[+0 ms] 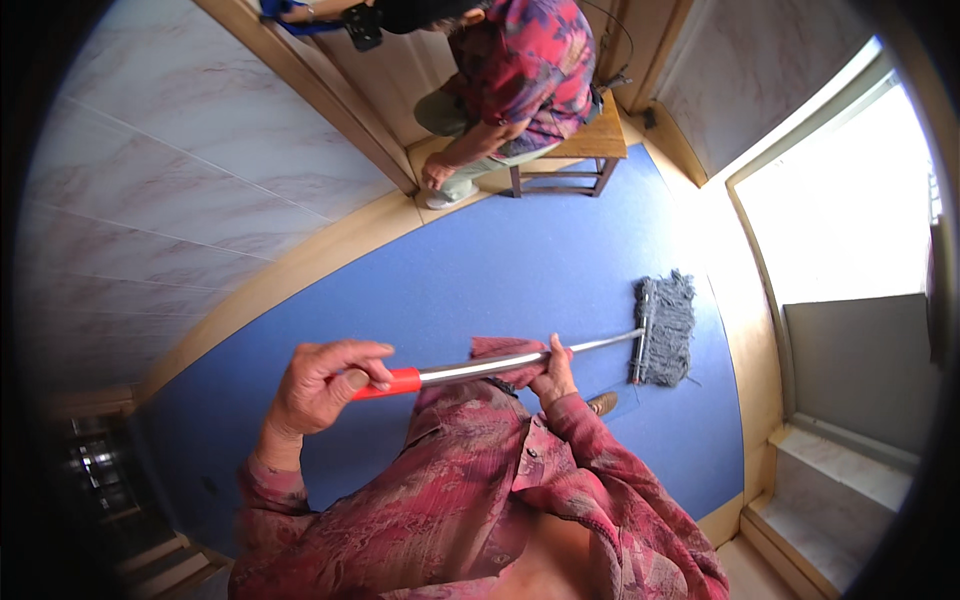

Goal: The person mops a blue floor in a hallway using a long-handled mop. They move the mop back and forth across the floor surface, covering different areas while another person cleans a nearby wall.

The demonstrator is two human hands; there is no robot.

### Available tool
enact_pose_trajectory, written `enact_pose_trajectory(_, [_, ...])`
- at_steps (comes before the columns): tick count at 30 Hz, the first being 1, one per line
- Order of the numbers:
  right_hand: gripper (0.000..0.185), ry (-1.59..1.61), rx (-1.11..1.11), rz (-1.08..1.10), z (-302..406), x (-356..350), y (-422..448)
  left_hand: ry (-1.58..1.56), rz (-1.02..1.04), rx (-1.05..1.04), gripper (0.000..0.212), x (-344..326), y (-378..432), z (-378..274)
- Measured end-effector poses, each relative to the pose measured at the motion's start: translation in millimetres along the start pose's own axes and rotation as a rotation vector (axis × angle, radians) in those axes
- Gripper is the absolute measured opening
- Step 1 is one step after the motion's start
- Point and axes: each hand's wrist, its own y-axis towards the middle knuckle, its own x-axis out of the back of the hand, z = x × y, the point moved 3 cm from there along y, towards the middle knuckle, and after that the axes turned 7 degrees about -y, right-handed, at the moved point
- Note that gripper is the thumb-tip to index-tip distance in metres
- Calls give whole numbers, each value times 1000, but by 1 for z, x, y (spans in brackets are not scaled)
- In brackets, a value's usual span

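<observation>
A string mop with a metal pole (480, 367) and a grey yarn head (666, 330) lies across the view, its head at the right over the blue floor. At the pole's near end, my left hand (322, 386) has its thumb and some fingers on the red grip (397, 382), with the index finger stretched out. My right hand (555, 375) grips the pole farther along. A dusky red cloth (495, 347) shows behind the pole beside my right hand; whether that hand also holds it is unclear.
Another person (525, 82) sits on a wooden stool (600, 142) by the doorway at the top. A marbled wall (187, 165) rises at left. A bright window (840, 202) and a ledge (840, 461) are at right. My shoe (603, 403) shows below the pole.
</observation>
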Motion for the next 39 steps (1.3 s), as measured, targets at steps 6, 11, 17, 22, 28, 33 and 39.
enact_pose_trajectory(6, [32, 86, 77, -16, 24, 115, 30, 78, 242, -60, 27, -39, -34, -40])
enact_pose_trajectory(11, [36, 172, -71, 342, 54, 111, 67, 247, 200, -125, 23, -96, -14, -26])
enact_pose_trajectory(17, [49, 298, -159, 305, 122, 121, 134, 369, -327, -215, 32, -230, -35, -37])
enact_pose_trajectory(22, [55, 223, -93, 534, 195, 266, 26, 198, -97, -92, 31, -327, 12, 0])
enact_pose_trajectory(28, [37, 501, 148, 269, 204, 338, 56, 92, 95, 10, 30, -357, 61, 11])
enact_pose_trajectory(33, [37, 555, 348, -26, 228, 428, 81, 74, 398, 60, 34, -427, 85, 33])
enact_pose_trajectory(39, [20, 358, 537, 101, 294, 409, 52, 211, 657, -147, 33, -531, 137, 134])
